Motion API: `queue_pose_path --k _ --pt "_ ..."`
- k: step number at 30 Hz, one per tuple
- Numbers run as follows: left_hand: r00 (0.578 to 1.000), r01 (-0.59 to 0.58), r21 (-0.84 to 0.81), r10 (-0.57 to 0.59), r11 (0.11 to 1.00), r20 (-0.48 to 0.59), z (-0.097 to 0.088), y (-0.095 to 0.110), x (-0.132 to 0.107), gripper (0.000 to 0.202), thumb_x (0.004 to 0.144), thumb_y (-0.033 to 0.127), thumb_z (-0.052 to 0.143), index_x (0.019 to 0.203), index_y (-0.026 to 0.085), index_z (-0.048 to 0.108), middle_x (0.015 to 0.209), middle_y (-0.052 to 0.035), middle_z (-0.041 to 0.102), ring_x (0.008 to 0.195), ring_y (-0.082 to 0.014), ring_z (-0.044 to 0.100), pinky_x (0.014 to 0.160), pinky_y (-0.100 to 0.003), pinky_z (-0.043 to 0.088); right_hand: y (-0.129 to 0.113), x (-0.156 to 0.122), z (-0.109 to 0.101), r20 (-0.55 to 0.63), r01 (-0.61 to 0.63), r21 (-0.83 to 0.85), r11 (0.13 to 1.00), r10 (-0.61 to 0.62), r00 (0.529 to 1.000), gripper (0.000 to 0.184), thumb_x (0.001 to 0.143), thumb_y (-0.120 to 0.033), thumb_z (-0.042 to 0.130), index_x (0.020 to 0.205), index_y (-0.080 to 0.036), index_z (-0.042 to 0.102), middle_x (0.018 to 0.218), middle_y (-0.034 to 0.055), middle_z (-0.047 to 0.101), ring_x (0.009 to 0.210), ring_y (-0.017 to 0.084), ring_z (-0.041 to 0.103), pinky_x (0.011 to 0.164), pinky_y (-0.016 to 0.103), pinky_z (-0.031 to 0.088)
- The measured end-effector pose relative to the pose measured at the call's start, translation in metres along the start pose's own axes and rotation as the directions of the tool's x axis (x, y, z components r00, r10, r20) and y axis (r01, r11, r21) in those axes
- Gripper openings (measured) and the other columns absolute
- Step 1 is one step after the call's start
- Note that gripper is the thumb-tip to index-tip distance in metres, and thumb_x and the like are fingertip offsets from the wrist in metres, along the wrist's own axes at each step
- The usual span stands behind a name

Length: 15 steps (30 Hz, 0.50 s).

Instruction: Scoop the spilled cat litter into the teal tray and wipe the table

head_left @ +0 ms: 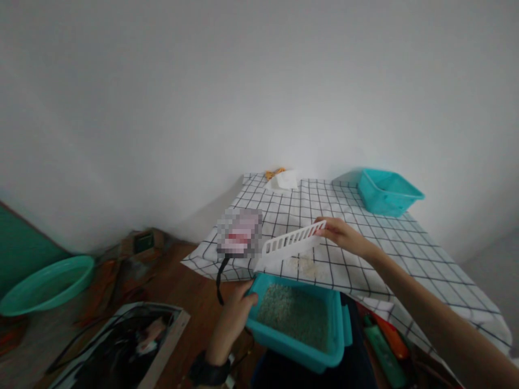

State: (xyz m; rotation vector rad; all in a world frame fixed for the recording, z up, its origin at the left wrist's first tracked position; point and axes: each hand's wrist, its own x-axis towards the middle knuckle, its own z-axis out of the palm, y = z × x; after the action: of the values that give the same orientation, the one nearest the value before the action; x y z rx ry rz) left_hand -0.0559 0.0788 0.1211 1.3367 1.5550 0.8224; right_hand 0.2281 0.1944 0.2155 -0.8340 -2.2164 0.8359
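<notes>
Left hand (235, 312) pinches a teal tub (292, 344) (by its rim), right hand (339, 234) a slotted white tray (298, 248).

The rectangular plastic tub (290, 340) at the worktop's near edge is turquoise, its loose granules (294, 313) speckled grey-green. White colours the slotted plastic panel (292, 254). Black lines grid the white worktop cloth (430, 259); the rectangular plastic basket (377, 200) toward its far right corner is turquoise.
</notes>
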Motion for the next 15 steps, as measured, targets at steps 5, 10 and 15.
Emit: queue_pose_path --k 5,10,15 --pt "1.0 -0.001 0.003 0.001 1.0 0.006 0.002 0.002 0.0 0.032 0.061 0.028 0.044 0.077 0.018 0.07 0.072 -0.002 0.067 0.079 -0.0258 0.061 0.075 -0.035 0.045 -0.005 -0.012 -0.017 -0.009 -0.017 -0.018 1.0 0.017 1.0 0.035 0.091 -0.054 0.06 0.082 -0.023 0.072 0.08 0.004 0.068 0.073 0.019 0.061 0.07 0.031 0.05" --pt "0.999 -0.017 0.064 0.02 0.998 -0.037 0.003 0.007 -0.003 0.036 0.064 0.026 0.044 0.083 0.017 0.073 0.079 -0.0043 0.072 0.087 -0.0275 0.065 0.081 -0.036 0.047 0.0 -0.029 -0.032 -0.235 -0.068 -0.016 0.998 0.063 0.97 0.039 0.089 -0.058 0.061 0.082 -0.021 0.071 0.081 0.0057 0.069 0.076 0.021 0.063 0.068 0.032 0.052" --pt "0.999 -0.044 0.099 0.047 0.994 -0.026 0.007 0.013 -0.006 0.039 0.066 0.025 0.044 0.087 0.016 0.075 0.078 -0.0048 0.074 0.085 -0.0269 0.065 0.08 -0.035 0.047 0.016 -0.061 -0.031 -0.401 -0.18 -0.192 0.965 0.09 0.912 0.036 0.095 -0.051 0.054 0.094 -0.018 0.07 0.089 0.0088 0.074 0.078 0.023 0.067 0.067 0.033 0.052"
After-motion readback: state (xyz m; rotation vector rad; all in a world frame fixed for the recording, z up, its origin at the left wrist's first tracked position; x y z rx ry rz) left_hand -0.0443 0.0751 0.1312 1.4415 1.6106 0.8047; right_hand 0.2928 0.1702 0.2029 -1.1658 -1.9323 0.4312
